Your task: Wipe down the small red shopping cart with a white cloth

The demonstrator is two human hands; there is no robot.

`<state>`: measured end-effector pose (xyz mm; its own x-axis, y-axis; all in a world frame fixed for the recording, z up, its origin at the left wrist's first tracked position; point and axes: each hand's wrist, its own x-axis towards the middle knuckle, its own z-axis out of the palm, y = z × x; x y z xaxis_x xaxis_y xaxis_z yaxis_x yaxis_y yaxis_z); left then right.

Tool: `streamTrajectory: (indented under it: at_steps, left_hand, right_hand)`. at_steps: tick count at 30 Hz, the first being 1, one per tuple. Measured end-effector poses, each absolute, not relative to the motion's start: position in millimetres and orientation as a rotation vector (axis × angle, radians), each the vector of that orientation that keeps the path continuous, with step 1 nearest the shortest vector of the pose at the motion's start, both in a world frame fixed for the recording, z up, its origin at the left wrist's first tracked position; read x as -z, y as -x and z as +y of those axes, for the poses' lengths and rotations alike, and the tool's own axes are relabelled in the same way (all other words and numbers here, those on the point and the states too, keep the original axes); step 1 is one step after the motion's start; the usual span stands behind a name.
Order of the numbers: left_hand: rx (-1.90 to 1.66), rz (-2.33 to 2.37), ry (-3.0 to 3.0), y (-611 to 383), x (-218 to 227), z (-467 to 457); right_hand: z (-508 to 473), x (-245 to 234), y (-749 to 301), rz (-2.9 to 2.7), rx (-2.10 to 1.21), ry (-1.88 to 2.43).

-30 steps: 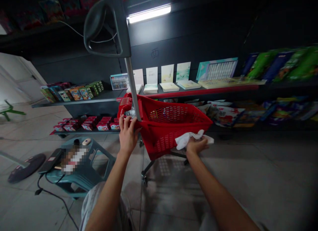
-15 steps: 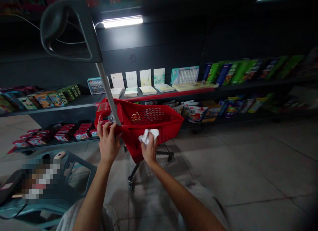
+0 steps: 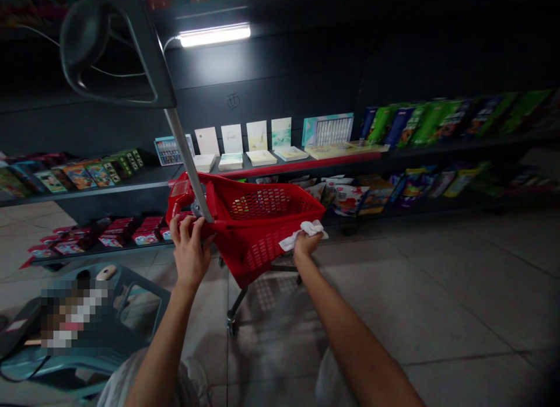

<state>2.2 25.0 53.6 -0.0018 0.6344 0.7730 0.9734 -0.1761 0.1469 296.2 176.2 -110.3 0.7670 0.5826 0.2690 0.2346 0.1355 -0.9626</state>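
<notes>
In the head view, your left hand (image 3: 191,252), fingers apart, rests on the red perforated-plastic shopping cart (image 3: 238,244) before you — grip unclear — while your right hand (image 3: 307,245) clamps a crumpled white cloth (image 3: 311,227) by its side. Hard pressure could roll the cart on its dark wheels (image 3: 231,329).

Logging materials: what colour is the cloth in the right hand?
White; the head view shows the cloth best.
</notes>
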Motion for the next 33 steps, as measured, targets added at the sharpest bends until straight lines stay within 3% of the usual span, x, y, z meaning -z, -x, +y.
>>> streamTrajectory:
  at_steps: [5,8,13,19,22,27,33]
  left_hand:
    - [1.038,-1.68,1.838,-9.6,-50.2,26.8]
    - [1.052,-1.666,1.838,-11.4,-48.1,28.8]
    - [1.04,-1.67,1.846,-11.7,-49.5,26.9]
    - [0.991,-1.702,1.854,-9.6,-55.1,25.7]
    - [0.989,-1.706,1.863,-8.7,-55.8,26.2]
    - [0.991,-1.695,1.865,-7.8,-55.9,26.6]
    - [0.997,-1.713,1.87,-8.1,-53.9,25.8]
  right_hand:
    - [106.8,122.5,-179.3,-1.006,-0.509,1.311]
    - [67.0,108.8,-134.7,-1.367,-0.409,1.105]
    - [55.1,102.4,-150.0,-1.951,-0.165,0.892]
    - [58.6,167.2,-179.5,-2.291,-0.126,0.947]
    - [61.6,177.0,-190.7,-2.365,-0.092,0.97]
    - [83.0,129.8,-227.8,-2.252,-0.103,0.95]
    - [105.7,74.1,-257.9,-1.738,-0.087,1.194]
